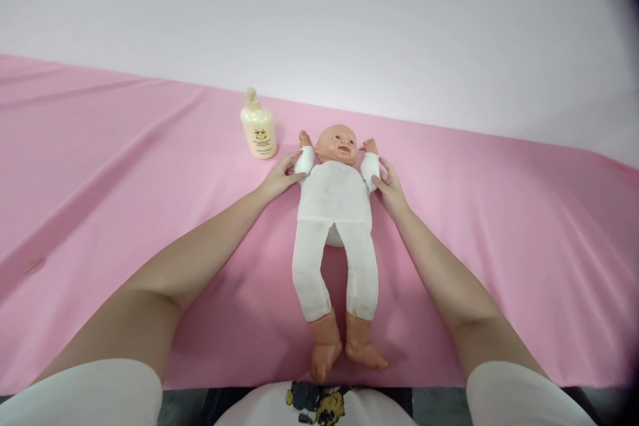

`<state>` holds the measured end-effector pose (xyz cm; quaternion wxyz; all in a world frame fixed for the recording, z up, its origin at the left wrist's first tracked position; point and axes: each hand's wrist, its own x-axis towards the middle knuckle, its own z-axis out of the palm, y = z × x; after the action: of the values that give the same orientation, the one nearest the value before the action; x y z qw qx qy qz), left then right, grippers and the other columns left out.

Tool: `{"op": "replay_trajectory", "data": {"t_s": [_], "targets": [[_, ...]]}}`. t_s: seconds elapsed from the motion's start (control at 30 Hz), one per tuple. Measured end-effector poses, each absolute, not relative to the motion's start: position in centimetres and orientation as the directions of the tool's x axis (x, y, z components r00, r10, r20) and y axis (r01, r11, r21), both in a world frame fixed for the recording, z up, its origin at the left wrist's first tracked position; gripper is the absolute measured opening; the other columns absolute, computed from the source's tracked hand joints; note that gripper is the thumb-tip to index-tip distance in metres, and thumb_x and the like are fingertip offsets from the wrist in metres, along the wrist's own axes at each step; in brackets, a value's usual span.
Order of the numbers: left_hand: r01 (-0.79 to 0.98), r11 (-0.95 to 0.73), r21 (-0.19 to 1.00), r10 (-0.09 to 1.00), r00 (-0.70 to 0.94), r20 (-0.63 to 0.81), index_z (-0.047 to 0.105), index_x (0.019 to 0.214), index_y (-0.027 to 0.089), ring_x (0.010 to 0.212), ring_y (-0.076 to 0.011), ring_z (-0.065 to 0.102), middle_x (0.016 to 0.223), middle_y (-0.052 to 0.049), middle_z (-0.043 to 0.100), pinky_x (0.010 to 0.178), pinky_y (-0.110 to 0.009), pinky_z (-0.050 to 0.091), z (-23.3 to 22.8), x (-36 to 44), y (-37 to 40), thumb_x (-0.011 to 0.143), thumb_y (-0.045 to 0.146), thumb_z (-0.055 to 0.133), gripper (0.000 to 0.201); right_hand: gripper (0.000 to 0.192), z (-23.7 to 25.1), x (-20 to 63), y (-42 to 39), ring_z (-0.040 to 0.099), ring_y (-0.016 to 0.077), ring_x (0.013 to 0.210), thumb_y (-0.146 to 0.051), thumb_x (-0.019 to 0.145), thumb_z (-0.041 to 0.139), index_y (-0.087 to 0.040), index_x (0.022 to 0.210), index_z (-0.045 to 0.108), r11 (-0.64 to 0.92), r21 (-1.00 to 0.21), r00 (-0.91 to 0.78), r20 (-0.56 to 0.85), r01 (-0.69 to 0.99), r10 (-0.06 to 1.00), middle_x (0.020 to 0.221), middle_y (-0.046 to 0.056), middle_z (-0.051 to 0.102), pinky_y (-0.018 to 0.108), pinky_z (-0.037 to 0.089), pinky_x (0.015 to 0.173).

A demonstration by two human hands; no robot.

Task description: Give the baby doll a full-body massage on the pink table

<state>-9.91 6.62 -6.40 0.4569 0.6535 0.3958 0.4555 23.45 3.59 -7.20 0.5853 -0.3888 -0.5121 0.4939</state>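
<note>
Two bare hands rested against one baby doll (335,213), which lay face up on a pink cloth (124,166) with its head away from the person and its feet toward them. At the doll's one raised arm, the left hand (281,176) lay loosely spread, fingers extended and tips touching the white sleeve; nothing was clamped in it. At the doll's other raised arm, the right hand (390,188) was likewise open, its fingertips pressed to the sleeve near the shoulder, gripping nothing that could be seen. Whether either thumb reached under a sleeve could not be told.

One cream pump bottle (258,126) stood upright just beyond the left hand, near the doll's head and apart from it. Its label print was too small to read. Two forearms ran down from the doll to two white short sleeves, both cut off by the lower edge. Below the doll's feet, part of a white shirt (319,409) with a dark-and-yellow print showed, mostly cut off.
</note>
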Motion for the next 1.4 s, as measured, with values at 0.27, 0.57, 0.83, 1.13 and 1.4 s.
{"op": "replay_trajectory", "data": {"t_s": [0.27,0.57,0.83,1.13,1.4], "targets": [[-0.236,-0.110,0.966,0.949,0.263,0.172,0.069,0.101,0.018,0.098,-0.0269,0.071,0.100,-0.006,0.076,0.093,-0.042,0.053,-6.0,-9.4,6.7,0.048,0.018,0.090,0.057,0.057,-5.7,23.4,3.0,0.067,0.0237,0.114,-0.029,0.057,0.089,-0.029,0.111,0.067,0.101,-0.942,-0.065,0.128,-0.320,0.990,0.115,0.000,0.075,0.041,0.050,0.107],[-0.235,-0.096,0.967,0.937,0.307,0.168,0.060,0.052,0.018,0.108,-0.0263,0.067,0.070,-0.005,0.071,0.094,-0.039,0.051,-6.8,-9.7,6.9,0.043,0.011,0.084,0.027,0.027,-5.7,23.5,2.4,0.069,0.0179,0.093,-0.009,0.048,0.078,-0.024,0.058,0.058,0.030,-0.933,-0.135,0.084,-0.358,0.987,0.075,-0.005,0.071,0.030,0.054,0.085],[0.061,-0.253,0.966,0.900,0.381,0.211,0.048,0.044,0.019,0.099,-0.0291,0.066,0.062,-0.005,0.061,0.087,-0.042,0.053,-6.3,-9.7,6.8,0.048,0.034,0.089,0.044,0.029,-6.2,23.6,2.4,0.068,0.0205,0.087,-0.010,0.051,0.073,-0.021,0.048,0.046,0.013,-0.971,-0.201,0.063,-0.240,0.978,0.091,0.001,0.076,0.036,0.055,0.077],[-0.089,-0.216,0.972,0.895,0.381,0.233,0.061,0.065,0.018,0.101,-0.0268,0.069,0.084,-0.008,0.073,0.093,-0.043,0.053,-6.7,-10.1,6.9,0.051,0.025,0.088,0.031,0.025,-5.8,23.5,2.5,0.070,0.0187,0.089,-0.017,0.049,0.081,-0.024,0.066,0.063,0.006,-0.965,-0.108,0.035,-0.262,0.994,0.086,-0.002,0.075,0.032,0.057,0.083],[-0.171,-0.226,0.959,0.935,0.239,0.263,0.060,0.110,0.018,0.094,-0.0280,0.073,0.103,-0.011,0.075,0.088,-0.043,0.057,-5.8,-9.6,6.5,0.056,0.033,0.090,0.064,0.058,-6.3,23.5,3.8,0.068,0.0230,0.104,-0.044,0.054,0.086,-0.029,0.105,0.062,0.149,-0.956,0.066,0.137,-0.252,0.988,0.113,0.003,0.072,0.037,0.056,0.088]]}}
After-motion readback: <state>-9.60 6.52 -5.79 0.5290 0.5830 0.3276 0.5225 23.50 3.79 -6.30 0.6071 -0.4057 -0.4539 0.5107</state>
